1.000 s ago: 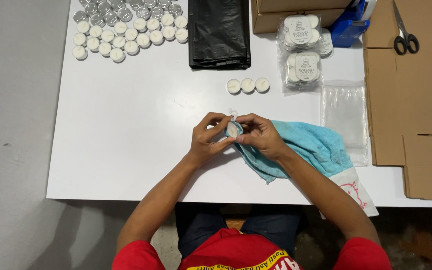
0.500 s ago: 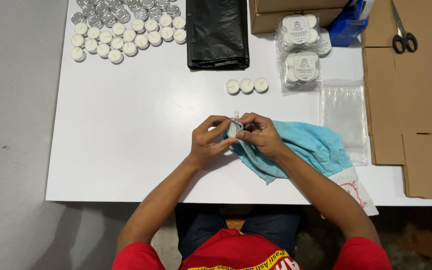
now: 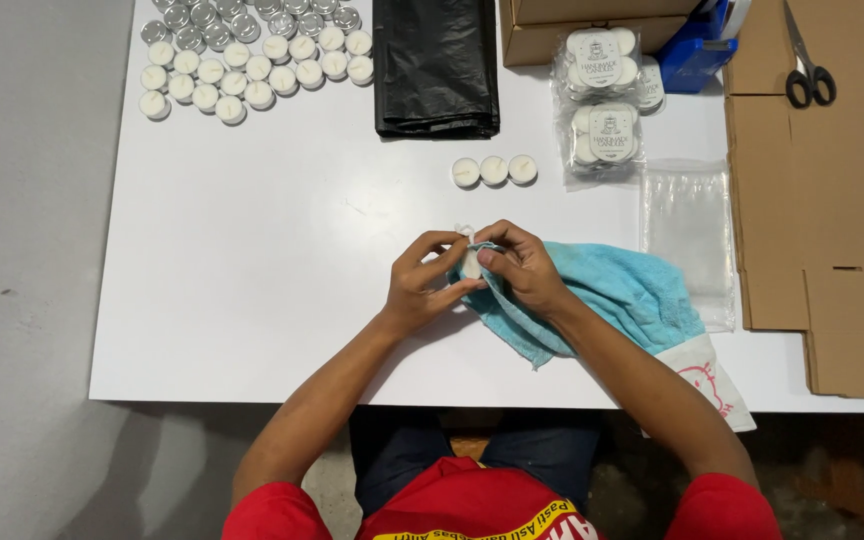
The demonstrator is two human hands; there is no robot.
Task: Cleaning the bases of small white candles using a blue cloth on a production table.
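Both hands meet just left of the blue towel (image 3: pixel 620 292) — left hand (image 3: pixel 422 282) and right hand (image 3: pixel 520 268) pinch one small white tealight (image 3: pixel 470 262) between fingertips, towel edge wrapped under it. Above the towel: 3 loose tealights (image 3: pixel 493 170), a folded black bag (image 3: pixel 436 64), clear packs of candles w/ round white labels (image 3: pixel 602 95); right of it an empty clear pouch (image 3: pixel 690 232), flat cardboard (image 3: pixel 822 190) w/ scissors (image 3: pixel 808 65). Far upper left of towel — rows of tealights (image 3: pixel 247 50) on the white table (image 3: pixel 252 260), grey floor (image 3: pixel 22 270) beyond.
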